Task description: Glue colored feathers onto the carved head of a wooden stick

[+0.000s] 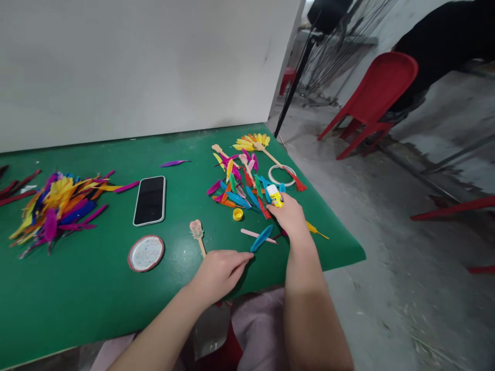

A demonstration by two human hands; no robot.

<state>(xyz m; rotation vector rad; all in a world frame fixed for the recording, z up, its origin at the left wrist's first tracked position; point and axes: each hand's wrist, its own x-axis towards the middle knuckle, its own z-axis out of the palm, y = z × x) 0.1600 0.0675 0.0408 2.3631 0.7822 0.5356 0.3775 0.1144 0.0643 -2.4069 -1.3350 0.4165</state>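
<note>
Right hand (286, 212) gripping yellow-and-white glue stick (275, 196). Left hand (222, 272) pinching near end of blue feather (262, 238), which lies between 2 hands, across pale pink stick (248, 233). Yellow cap (237, 214) beyond left hand. Wooden stick (201, 248) beside left hand's knuckles; smartphone (150, 201) farther left. Multicoloured feathers (237, 199) beyond cap, left of right hand.

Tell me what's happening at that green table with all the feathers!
A person is sitting there, working with both hands. The left hand holds a blue feather by one end, and the right hand holds a small yellow-and-white tube. A yellow cap lies on the table near more colourful feathers.
</note>
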